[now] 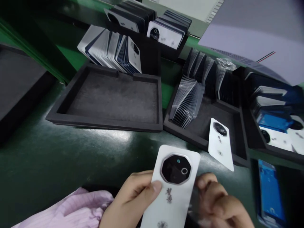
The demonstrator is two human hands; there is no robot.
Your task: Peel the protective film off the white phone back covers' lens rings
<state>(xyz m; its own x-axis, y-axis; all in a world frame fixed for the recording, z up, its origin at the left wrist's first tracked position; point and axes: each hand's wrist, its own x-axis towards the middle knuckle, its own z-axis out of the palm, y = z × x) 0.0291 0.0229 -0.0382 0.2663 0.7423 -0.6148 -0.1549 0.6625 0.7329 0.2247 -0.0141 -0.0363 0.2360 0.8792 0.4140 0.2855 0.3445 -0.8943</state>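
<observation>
My left hand (136, 196) holds a white phone back panel (177, 198) by its left edge, with the thumb on its face. The panel has a dark octagonal camera area at the top and small dark markings below; its bottom runs out of view. My right hand (219, 202) is at the panel's right edge, fingers curled and pinched, partly blurred. Something translucent, like clear plastic film (196, 205), shows beside those fingers. Another white panel (220, 144) leans on the front edge of the right foam tray.
A black foam tray (106, 124) lies ahead, with a stack of panels (111, 50) behind it. The right tray (204, 141) holds fanned panels (186, 99). More panels stand at the back. On the right are a box of mixed panels and a blue-filmed piece (270, 193).
</observation>
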